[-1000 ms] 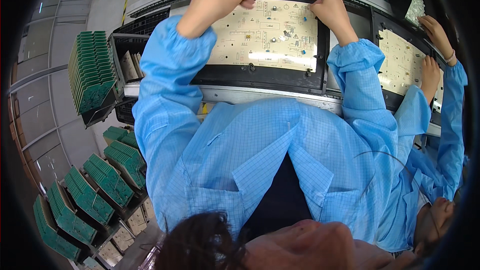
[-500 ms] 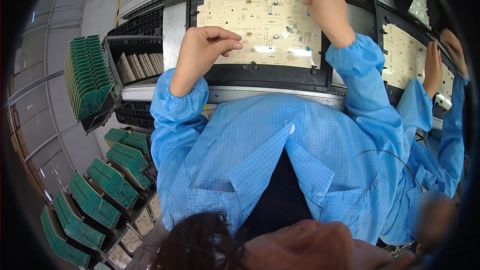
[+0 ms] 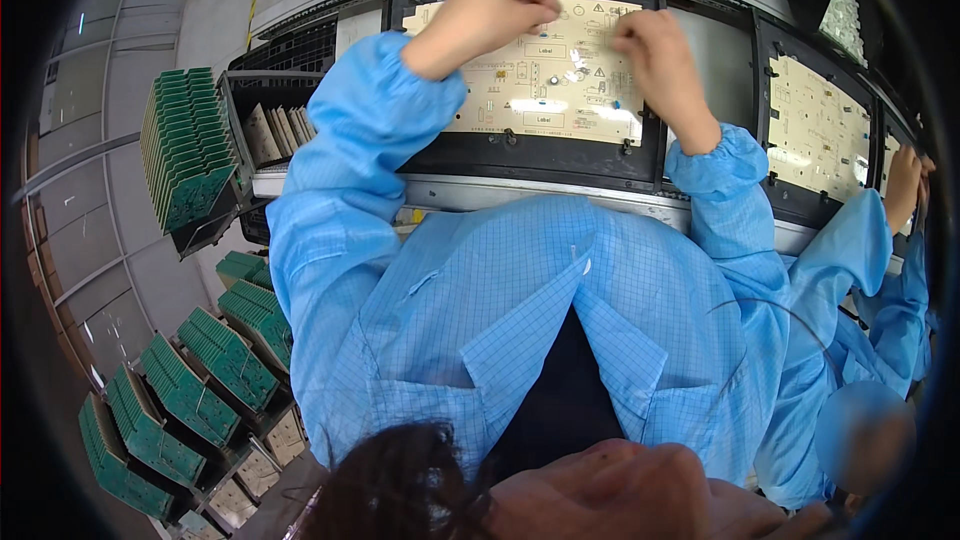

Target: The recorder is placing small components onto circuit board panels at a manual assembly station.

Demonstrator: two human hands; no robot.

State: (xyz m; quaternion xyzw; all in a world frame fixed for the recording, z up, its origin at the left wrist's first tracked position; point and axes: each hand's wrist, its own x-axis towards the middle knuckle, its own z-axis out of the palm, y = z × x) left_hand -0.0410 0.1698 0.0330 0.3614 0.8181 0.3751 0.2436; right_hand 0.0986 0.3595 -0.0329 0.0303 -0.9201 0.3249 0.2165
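Observation:
A cream-coloured circuit board (image 3: 590, 123) lies in a black carrier frame (image 3: 560, 154) before me. Small parts stand on it, among them a blue component (image 3: 617, 105) and a yellow one (image 3: 501, 74). Over the board's far edge reaches my left hand (image 3: 485, 18), its thumb and fingers pinched together and hiding the board's upper left part. By the board's right side is my right hand (image 3: 665, 70), fingers bent inward and closed near the thumb. Whatever either hand may hold is too small or hidden to make out.
Green circuit boards stand in a rack (image 3: 185, 155) at the left, with several more stacks (image 3: 230, 355) below. Cream boards fill a black bin (image 3: 265, 135). Another board (image 3: 815, 130) lies in a frame at right, near a co-worker's hand (image 3: 902, 185).
My left hand has moved up and right across the board. My right hand has come down slightly from the frame's far edge. The co-worker's hands have shifted right.

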